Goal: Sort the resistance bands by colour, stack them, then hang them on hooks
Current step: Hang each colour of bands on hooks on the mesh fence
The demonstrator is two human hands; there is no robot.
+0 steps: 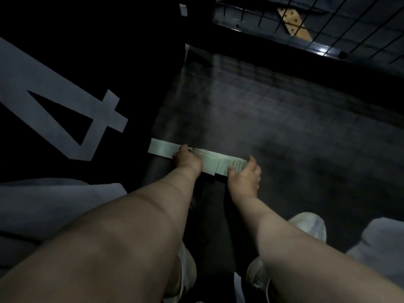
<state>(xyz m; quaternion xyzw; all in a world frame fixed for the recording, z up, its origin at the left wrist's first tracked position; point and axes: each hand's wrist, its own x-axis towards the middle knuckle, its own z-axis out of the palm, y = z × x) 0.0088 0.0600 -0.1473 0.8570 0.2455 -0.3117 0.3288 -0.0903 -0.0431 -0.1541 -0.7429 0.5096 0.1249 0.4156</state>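
Pale green flat rubber resistance bands (pixel 216 159) lie stacked on the dark floor (pixel 262 119). Their long axis runs about 9 to 3 o'clock, and the layers are too blurred to count. The right hand (pixel 244 177) grips the 3 o'clock end. The left hand (pixel 188 159) rests on the stack, its grip unclear.

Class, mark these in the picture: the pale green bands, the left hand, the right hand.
pale green bands (pixel 162 147), head view, uncovered end beyond the left hand.
left hand (pixel 188 160), head view, back of hand.
right hand (pixel 246 178), head view, back of hand.
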